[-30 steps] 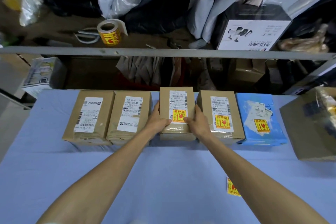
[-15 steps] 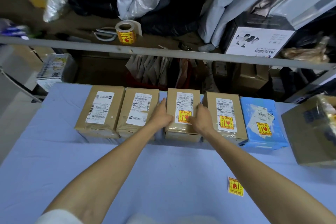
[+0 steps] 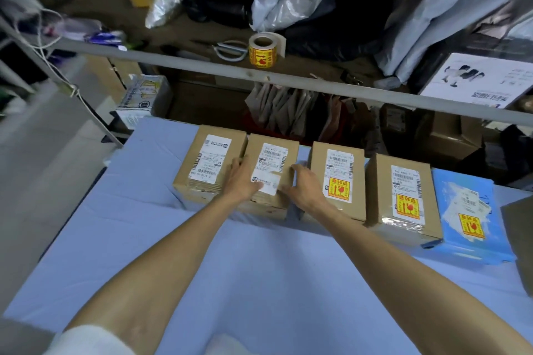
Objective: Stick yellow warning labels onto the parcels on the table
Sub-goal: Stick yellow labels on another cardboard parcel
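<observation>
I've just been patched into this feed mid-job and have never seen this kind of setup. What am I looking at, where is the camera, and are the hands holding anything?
There is no machine here: a person works with two bare hands, and the single picture comes from a wide-angle camera worn on the head, looking forward and down.

A table with a light blue cover carries a row of parcels. From the left: a brown box with only a shipping label, a second brown box likewise, then a third box and a fourth box, each bearing a yellow warning label, and a blue mailer that has one too.

The left hand and right hand rest on either side of the second box, steadying it; neither has a closed grip on anything. A label roll stands on the shelf behind.
</observation>
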{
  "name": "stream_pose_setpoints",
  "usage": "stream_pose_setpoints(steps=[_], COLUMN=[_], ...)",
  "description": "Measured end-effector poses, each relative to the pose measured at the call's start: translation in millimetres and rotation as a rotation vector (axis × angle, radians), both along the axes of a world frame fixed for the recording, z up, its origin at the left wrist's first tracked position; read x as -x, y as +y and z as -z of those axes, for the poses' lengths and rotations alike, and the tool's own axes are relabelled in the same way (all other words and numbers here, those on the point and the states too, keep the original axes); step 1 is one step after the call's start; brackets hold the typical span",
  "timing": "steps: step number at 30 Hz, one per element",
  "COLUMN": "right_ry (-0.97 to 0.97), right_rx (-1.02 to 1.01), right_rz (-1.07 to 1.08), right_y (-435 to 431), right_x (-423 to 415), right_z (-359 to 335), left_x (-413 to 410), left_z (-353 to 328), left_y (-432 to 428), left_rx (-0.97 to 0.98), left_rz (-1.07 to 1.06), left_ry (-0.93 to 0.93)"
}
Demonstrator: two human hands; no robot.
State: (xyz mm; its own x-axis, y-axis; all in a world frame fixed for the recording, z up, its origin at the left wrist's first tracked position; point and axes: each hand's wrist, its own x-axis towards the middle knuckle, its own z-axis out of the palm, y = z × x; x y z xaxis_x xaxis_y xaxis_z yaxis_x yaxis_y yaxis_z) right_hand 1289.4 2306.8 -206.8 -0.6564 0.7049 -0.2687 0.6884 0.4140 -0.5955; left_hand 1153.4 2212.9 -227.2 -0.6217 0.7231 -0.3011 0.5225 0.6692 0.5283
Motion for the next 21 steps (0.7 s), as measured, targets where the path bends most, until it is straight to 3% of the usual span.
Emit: stream_pose_setpoints(steps=[9, 21], right_ry=[0.099, 0.21], right_rx=[0.344, 0.463], right_rz=[0.158, 0.171], right_y=[9, -13], right_x=[15, -2], right_z=[24, 19], left_x=[25, 1], left_z=[28, 22], left_y=[10, -17], left_rx=[-0.114, -0.156], left_rz=[-0.133, -0.133], left_ry=[-0.326, -0.372])
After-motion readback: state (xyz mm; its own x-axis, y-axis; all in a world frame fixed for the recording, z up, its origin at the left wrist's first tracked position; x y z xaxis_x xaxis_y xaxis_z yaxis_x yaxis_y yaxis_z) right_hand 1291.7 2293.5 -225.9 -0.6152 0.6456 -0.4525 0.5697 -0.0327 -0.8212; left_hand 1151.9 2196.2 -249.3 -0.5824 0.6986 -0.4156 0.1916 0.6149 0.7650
